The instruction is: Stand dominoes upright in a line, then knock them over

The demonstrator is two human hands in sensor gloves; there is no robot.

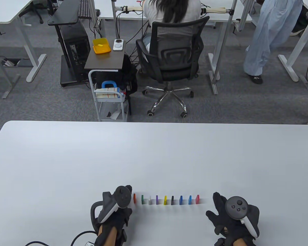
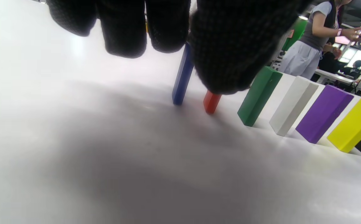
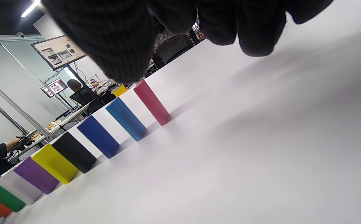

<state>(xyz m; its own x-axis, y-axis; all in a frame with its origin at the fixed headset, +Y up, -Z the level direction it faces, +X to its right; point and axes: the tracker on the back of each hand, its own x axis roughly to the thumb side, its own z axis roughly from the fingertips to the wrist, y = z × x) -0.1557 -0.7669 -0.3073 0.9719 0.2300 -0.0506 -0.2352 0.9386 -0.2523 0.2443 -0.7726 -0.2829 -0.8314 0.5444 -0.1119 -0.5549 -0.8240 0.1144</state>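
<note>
My left hand (image 1: 116, 205) pinches a blue domino (image 2: 183, 74) upright at the near end of the standing row of dominoes (image 1: 165, 200), while my right hand (image 1: 232, 215) rests spread-fingered just past the pink domino (image 1: 197, 199).

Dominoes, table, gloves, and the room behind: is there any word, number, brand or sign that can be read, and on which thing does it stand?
No text can be read in any view.
The dominoes, such as the yellow domino, show plain coloured faces with no dots or numbers.
The wall screen in the right wrist view shows content too small and blurred to read.
The trackers on the left hand and right hand show buttons only, no legible brand.
</note>
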